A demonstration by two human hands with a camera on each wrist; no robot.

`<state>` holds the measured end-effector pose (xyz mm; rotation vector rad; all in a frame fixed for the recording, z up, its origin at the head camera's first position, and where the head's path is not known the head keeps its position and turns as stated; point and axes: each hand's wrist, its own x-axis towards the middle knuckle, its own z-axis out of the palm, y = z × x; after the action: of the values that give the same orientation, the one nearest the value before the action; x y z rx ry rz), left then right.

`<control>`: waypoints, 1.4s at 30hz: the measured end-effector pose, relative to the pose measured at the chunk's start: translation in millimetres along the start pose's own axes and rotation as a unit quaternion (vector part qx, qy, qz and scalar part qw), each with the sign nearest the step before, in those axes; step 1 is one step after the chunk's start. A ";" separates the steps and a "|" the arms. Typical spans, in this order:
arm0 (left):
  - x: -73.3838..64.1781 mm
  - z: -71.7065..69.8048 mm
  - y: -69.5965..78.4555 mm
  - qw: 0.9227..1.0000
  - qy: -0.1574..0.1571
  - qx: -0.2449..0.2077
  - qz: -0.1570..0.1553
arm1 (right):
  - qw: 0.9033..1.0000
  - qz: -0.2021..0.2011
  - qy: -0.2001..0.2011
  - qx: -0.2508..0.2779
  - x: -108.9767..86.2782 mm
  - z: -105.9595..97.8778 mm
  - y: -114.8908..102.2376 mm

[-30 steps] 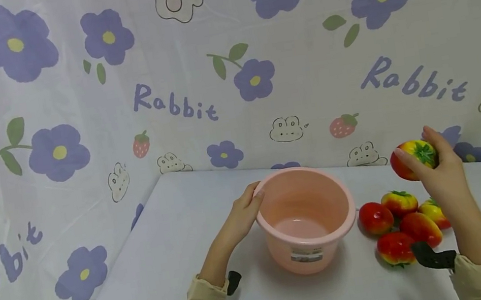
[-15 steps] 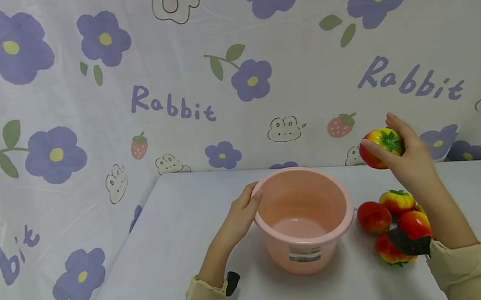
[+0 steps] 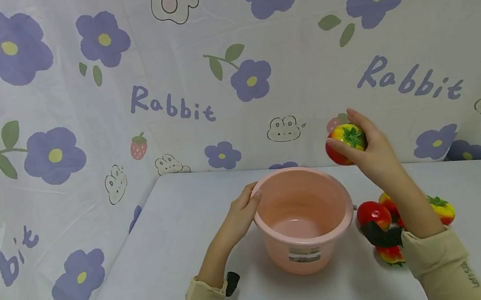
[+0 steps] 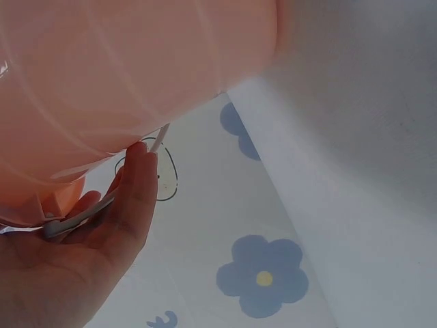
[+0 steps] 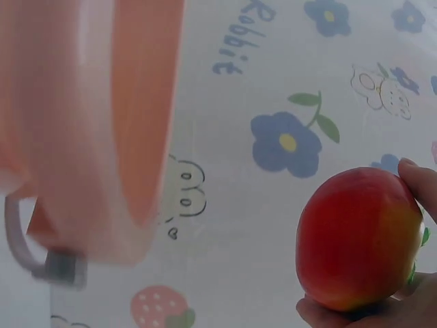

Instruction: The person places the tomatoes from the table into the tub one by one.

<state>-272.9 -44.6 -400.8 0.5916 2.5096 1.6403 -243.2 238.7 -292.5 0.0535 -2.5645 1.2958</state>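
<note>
A pink bucket [image 3: 278, 252] with a grey handle stands upright on the table. My left hand [image 3: 241, 215] grips its left rim, thumb on top and fingers beneath, seen from below in the left wrist view, where the bucket wall [image 4: 157, 61] fills the upper left. Up in the air, behind and to the right of the bucket's rim, my right hand [image 3: 376, 151] holds a red-and-yellow tomato [image 3: 349, 141] with a green leafy top. The right wrist view shows the tomato's red underside [image 5: 355, 239] between thumb and fingers, apart from the bucket.
Several more tomatoes [image 3: 373, 214] lie on the white table [image 3: 176, 215] right of the bucket, partly hidden by my right forearm. A printed curtain [image 3: 171, 52] with flowers and rabbits hangs behind and to the left.
My right hand has carried the tomato leftward and slightly up, from above the other tomatoes toward the bucket. My left hand and the bucket stay put.
</note>
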 end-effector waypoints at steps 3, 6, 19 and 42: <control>2.6 1.9 -6.0 1.000 0.005 0.004 0.002 | 1.000 -0.007 -0.006 0.005 1.4 6.1 -6.7; 2.3 1.8 -5.2 1.000 0.005 0.008 0.000 | 1.000 -0.020 -0.016 0.010 2.6 12.8 -14.3; 1.3 1.7 -4.7 1.000 0.006 0.009 -0.004 | 0.997 -0.034 -0.067 0.028 8.5 38.6 -40.0; 2.4 1.3 -4.2 1.000 -0.017 0.010 -0.025 | 0.987 -0.052 -0.152 0.022 21.3 77.9 -54.8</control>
<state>-275.9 -44.0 -404.7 0.5502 2.4989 1.5767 -272.5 145.8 -288.1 0.4205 -2.7359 1.3990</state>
